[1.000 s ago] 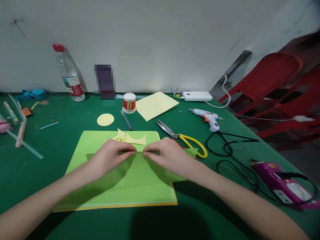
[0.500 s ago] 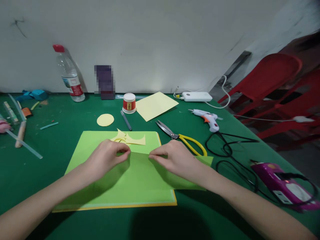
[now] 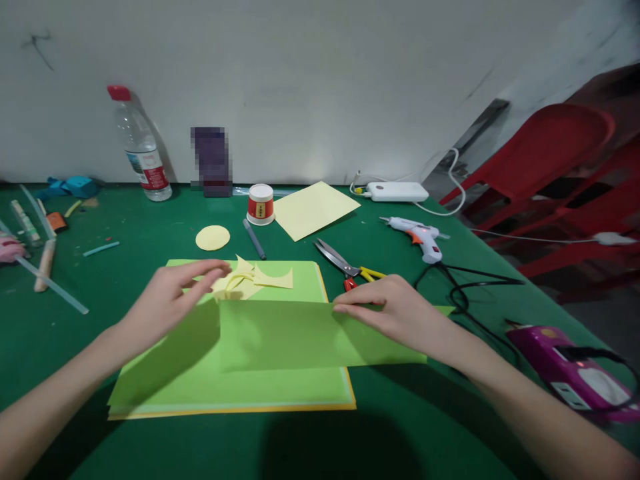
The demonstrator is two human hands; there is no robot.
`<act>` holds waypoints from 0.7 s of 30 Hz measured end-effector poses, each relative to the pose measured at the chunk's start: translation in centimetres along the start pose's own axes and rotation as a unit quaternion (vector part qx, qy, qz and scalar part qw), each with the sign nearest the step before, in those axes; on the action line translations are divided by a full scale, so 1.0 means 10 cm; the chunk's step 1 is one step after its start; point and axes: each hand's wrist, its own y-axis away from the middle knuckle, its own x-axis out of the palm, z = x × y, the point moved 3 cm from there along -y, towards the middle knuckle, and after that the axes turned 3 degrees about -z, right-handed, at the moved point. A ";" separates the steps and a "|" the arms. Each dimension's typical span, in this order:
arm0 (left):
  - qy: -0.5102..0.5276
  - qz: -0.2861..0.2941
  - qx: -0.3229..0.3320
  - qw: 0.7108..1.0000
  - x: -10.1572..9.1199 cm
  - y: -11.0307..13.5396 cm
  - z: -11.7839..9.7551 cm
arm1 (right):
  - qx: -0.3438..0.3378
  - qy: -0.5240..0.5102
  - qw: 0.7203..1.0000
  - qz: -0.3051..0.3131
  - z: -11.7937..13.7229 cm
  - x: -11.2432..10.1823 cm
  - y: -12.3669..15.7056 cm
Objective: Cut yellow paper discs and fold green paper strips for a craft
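lol, light-green paper sheet pinched by right hand only, left hand held open: pale-yellow paper offcuts might get swept.

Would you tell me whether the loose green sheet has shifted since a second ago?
Yes. The right hand has drawn the loose green sheet rightward, past the right edge of the paper stack.
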 end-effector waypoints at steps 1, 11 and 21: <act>0.005 0.023 -0.002 1.000 0.06 0.01 -0.07 | -0.006 -0.001 1.000 -0.001 0.03 0.02 -0.02; 0.000 0.122 0.088 0.989 0.39 0.08 -0.36 | -0.001 -0.140 0.990 -0.035 0.40 0.22 -0.15; -0.004 0.072 0.146 0.987 0.32 0.18 -0.41 | -0.033 -0.148 0.987 -0.062 0.58 0.26 -0.26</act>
